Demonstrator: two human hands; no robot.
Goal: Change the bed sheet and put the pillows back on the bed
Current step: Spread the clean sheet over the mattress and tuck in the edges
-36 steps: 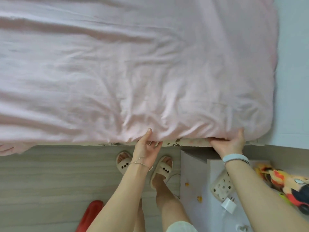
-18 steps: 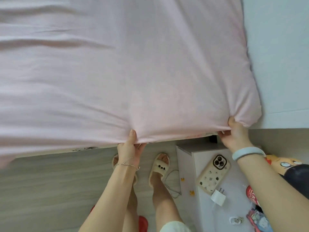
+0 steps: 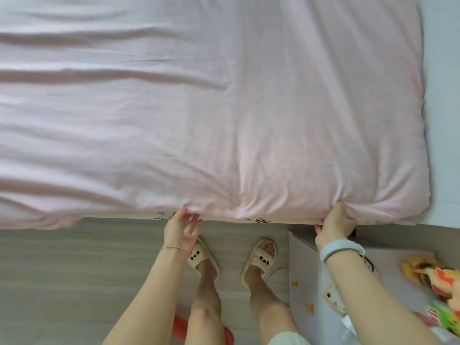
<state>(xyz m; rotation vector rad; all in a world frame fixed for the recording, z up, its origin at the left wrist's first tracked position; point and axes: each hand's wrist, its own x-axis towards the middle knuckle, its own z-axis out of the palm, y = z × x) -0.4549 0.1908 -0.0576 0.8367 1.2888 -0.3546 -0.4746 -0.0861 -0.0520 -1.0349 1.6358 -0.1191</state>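
The pink sheet (image 3: 211, 108) now lies flatter over the bed than a second ago. The left hand (image 3: 183, 229) has loosened, fingers only touching the near hem; the right hand (image 3: 333, 224) still pinches the near right corner. Tucking seems next.

The pink sheet (image 3: 224, 120) is soft matt cloth, creased in long folds. The floor (image 3: 74, 270) looks like pale wood-grain boards, faintly sheened. The slippers (image 3: 202, 260) seem smooth matt rubbery foam, and the wristband (image 3: 341, 250) smooth and matt.
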